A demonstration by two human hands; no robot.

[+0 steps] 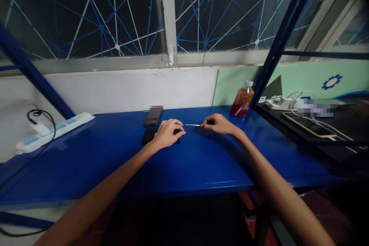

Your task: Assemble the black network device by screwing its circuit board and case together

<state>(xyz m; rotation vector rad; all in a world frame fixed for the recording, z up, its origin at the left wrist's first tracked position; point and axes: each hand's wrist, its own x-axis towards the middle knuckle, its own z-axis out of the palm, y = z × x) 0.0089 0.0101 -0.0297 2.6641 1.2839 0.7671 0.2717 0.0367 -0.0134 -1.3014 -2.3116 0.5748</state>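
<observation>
My left hand (168,132) and right hand (221,123) are bare, with slender fingers (175,122). My wrists (238,133) are slim and bare too. My left forearm (115,180) and right forearm (275,182) are long, uncovered as far as I can see, broadening toward the elbows. Lower down, between them, it's too black to tell cloth from shadow.

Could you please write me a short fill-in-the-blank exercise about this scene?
1. The flat item partly hidden behind the left hand is coloured ____.
2. The right hand holds a thin, pale object whose free end points toward the ____ hand.
3. The cap of the bottle is coloured ____.
4. As the wearer sees it, the power strip is toward the ____ end of the blue table.

Missing words: black; left; white; left.
</observation>
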